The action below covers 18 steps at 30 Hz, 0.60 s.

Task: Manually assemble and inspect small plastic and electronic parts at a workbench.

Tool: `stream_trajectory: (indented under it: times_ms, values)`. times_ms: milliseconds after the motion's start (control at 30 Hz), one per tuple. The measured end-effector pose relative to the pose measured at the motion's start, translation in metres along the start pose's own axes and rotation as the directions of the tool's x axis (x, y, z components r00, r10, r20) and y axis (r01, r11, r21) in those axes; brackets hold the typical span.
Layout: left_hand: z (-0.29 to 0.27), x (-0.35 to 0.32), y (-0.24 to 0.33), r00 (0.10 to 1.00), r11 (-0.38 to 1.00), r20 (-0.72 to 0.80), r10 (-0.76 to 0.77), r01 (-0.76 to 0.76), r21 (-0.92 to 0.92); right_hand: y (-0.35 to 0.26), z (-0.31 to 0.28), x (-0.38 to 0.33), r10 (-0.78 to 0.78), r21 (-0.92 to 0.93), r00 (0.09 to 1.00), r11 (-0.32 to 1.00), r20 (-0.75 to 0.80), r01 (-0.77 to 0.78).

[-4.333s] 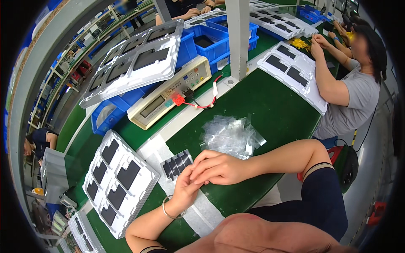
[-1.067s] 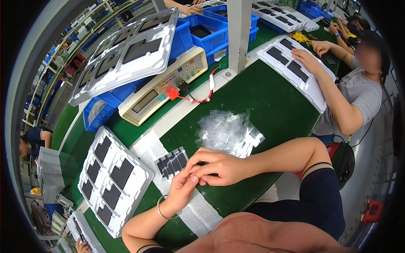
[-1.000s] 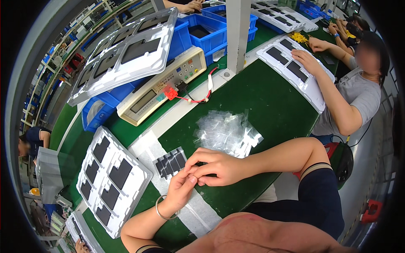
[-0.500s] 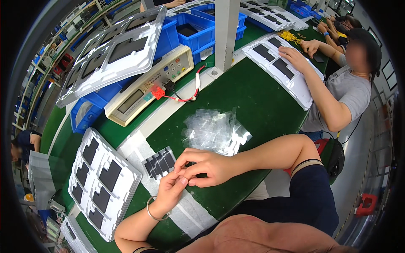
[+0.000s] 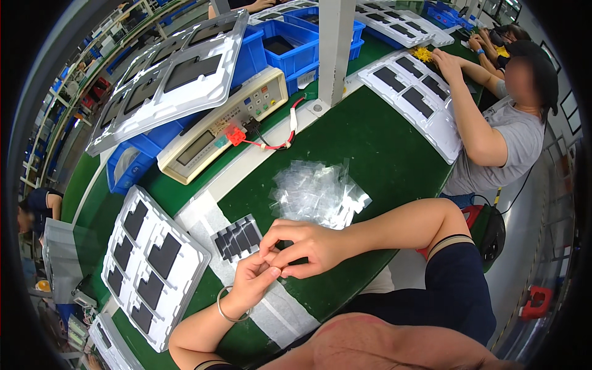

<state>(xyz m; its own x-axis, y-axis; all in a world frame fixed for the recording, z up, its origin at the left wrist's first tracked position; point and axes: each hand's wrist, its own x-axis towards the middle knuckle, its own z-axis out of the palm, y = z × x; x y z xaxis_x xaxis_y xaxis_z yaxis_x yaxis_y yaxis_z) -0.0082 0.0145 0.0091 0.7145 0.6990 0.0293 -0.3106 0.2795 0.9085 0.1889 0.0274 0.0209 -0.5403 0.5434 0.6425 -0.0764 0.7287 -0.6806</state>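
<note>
My left hand (image 5: pixel 251 285) and my right hand (image 5: pixel 308 245) meet above the near part of the green table, fingertips pinched together. Whatever lies between the fingers, if anything, is too small or hidden to make out. Just beyond the fingers lies a sheet of dark strips with pale bands (image 5: pixel 237 238), on a white paper-like strip (image 5: pixel 285 314) across the table. A loose heap of clear plastic film pieces (image 5: pixel 314 190) is spread past my right hand. To the left, a stack of white trays (image 5: pixel 176 290) holds several flat black pieces (image 5: pixel 164 256).
A beige bench meter (image 5: pixel 213 139) with red and black clips stands at the back, beside blue bins (image 5: pixel 296 54). Above it leans a clear tray (image 5: pixel 229 74) of black pieces. A grey post (image 5: pixel 336 55) rises there. At right, a co-worker (image 5: pixel 487 148) sits behind another white tray (image 5: pixel 441 126).
My hands stay pinched together with only slight finger movement. The co-worker's hand has lifted off the white tray and gone farther back, toward the yellow pieces. The whole view has shifted slightly.
</note>
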Motion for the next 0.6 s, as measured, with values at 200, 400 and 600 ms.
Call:
stream_trajectory:
  times_ms: [200,400,600]
  values:
    - [0.0,-0.004,0.002,0.999,1.0,-0.04,-0.031,0.031,0.0,-0.002,0.0,0.003,-0.039,-0.042,0.999,0.998,0.007,0.039]
    - [-0.003,-0.002,0.0,0.997,0.999,0.072,-0.031,0.032,-0.021,0.005,-0.007,0.005,-0.189,-0.163,0.98,0.967,0.058,0.196]
    - [0.0,-0.004,0.005,0.991,0.995,0.094,-0.092,0.094,-0.014,-0.001,-0.012,0.008,-0.245,-0.216,0.964,0.94,0.106,0.263]
